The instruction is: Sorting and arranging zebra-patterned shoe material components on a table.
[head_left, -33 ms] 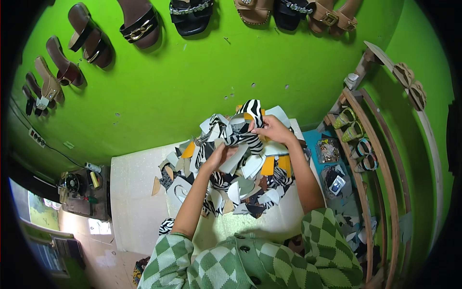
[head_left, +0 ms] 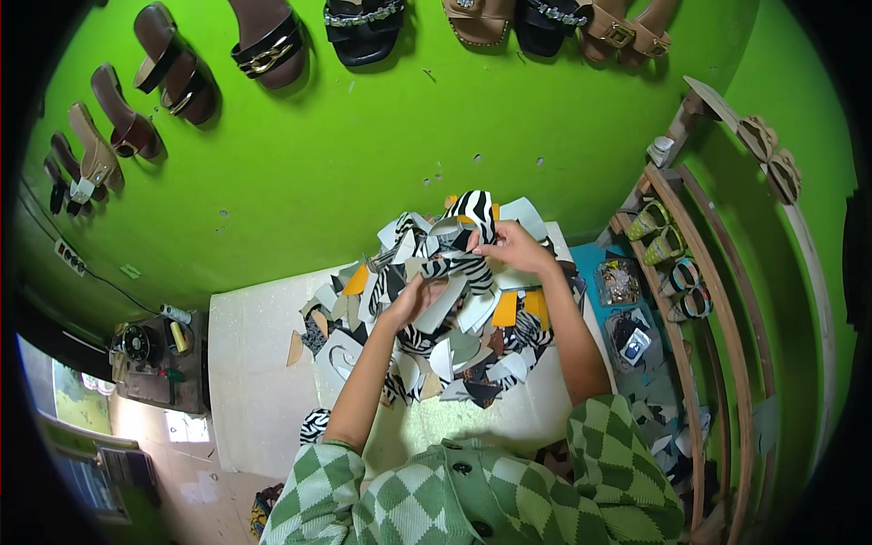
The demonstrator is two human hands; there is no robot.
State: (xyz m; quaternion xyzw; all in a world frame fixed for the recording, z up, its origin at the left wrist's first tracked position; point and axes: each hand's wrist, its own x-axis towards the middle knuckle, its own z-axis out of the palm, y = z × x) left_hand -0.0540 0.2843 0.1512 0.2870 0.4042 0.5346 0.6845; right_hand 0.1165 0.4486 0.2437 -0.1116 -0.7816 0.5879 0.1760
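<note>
Over a heap of cut material scraps point(head_left: 445, 359), my two hands are close together. My right hand point(head_left: 513, 247) is closed in a pinch on a zebra-print strip point(head_left: 479, 207), which curls upward in a loop above the fingers. Lower and to the left, my left hand point(head_left: 413, 300) is closed around scraps, with a zebra-print piece point(head_left: 438, 267) beside its thumb. Its fingertips are partly covered by a pale strip point(head_left: 436, 313). The heap mixes white, grey, black-and-white and yellow scraps point(head_left: 506, 309).
The heap lies on a white table point(head_left: 259, 363) against a green wall point(head_left: 318, 163) hung with sandals point(head_left: 363, 36). At the right stand a wooden rack point(head_left: 718, 336) with shoes and a clear tub point(head_left: 619, 282) of small parts. A dark sewing machine point(head_left: 136, 345) is at the left.
The zebra-print pieces between my hands have shifted slightly, and the loop near the right fingers looks narrower. Both hands stay in nearly the same place.
</note>
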